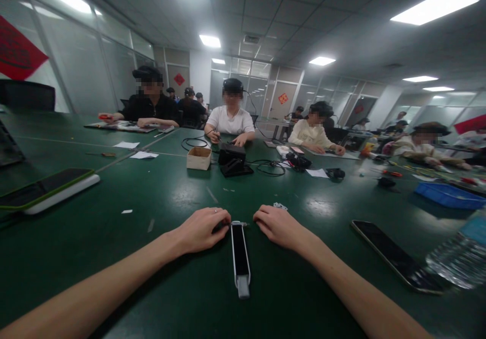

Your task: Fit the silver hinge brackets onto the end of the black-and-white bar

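Note:
On the green table lies a slim white device (pixel 240 250) with a long black face and a grey tip toward me. My left hand (pixel 207 229) rests palm down to its left, fingers bent and thumb apart, fingertips close to the device's far end. I see nothing held in it. To the right of the device, my right hand (pixel 279 226) also rests on the table with loosely bent fingers and nothing visible in them. A small pale item (pixel 280 206) sits just beyond my right knuckles, partly hidden.
A phone (pixel 395 255) and a clear water bottle (pixel 461 253) are at right, near a blue tray (pixel 450 195). At left lies a green-edged tablet-like device (pixel 49 184). Farther off are a small box (pixel 199 158), a black stand (pixel 232 159), cables and several seated people.

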The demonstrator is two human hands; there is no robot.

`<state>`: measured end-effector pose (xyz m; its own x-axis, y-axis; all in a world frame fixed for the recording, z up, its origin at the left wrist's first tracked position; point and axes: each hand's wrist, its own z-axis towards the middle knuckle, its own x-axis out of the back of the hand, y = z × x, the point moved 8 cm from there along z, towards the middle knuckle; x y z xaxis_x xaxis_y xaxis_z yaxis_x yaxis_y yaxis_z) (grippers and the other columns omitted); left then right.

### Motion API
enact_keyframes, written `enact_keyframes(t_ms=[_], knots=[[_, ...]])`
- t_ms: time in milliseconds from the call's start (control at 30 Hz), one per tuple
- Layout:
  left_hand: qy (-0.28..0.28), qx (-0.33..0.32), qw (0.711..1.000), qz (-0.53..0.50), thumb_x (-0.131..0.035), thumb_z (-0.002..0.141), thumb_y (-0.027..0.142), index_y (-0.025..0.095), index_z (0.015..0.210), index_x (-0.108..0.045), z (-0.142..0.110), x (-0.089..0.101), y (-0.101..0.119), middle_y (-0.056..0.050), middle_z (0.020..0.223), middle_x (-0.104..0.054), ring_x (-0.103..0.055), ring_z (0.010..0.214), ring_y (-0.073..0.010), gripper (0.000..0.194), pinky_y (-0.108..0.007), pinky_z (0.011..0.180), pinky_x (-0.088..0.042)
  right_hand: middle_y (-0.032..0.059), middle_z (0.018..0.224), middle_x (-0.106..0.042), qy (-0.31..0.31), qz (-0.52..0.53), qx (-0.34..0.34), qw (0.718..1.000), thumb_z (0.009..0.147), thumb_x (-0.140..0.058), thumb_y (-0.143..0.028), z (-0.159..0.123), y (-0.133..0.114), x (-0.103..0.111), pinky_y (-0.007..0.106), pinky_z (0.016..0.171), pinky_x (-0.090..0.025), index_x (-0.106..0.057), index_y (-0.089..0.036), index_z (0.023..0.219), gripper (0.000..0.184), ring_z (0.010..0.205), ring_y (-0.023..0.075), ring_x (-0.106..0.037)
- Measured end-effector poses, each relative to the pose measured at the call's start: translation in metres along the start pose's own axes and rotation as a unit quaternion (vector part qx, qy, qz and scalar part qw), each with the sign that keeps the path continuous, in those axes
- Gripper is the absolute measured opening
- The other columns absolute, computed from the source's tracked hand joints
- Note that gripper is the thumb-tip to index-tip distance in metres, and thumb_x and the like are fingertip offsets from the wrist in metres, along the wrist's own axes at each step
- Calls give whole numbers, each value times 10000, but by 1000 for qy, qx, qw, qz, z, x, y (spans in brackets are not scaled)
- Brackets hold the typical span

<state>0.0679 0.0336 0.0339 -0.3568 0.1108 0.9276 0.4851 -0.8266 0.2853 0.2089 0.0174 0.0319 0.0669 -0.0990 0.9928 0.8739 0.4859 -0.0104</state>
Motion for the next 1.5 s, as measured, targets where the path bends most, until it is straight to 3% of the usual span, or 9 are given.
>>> enact_keyframes(t_ms=[1200,1500], knots=[[2,-3,1000,-3,-462,882,214,172,997,-568,0,-4,-4,-49,939,-621,-588,815,-177,161,-280,710,-463,92,999,-612,-8,-15,-4,1000,919,-427,-187,1,-1,1,284,769,-455,-624,-149,1049,239,886,183,-581],[5,-7,1000,5,-463,872,200,167,984,-566,0,-2,0,-51,928,-631,-592,807,-174,156,-278,706,-463,111,1081,-604,3,-32,-61,998,917,-452,-216,0,14,5,331,846,-449,-608,-152,1085,238,990,216,-551]])
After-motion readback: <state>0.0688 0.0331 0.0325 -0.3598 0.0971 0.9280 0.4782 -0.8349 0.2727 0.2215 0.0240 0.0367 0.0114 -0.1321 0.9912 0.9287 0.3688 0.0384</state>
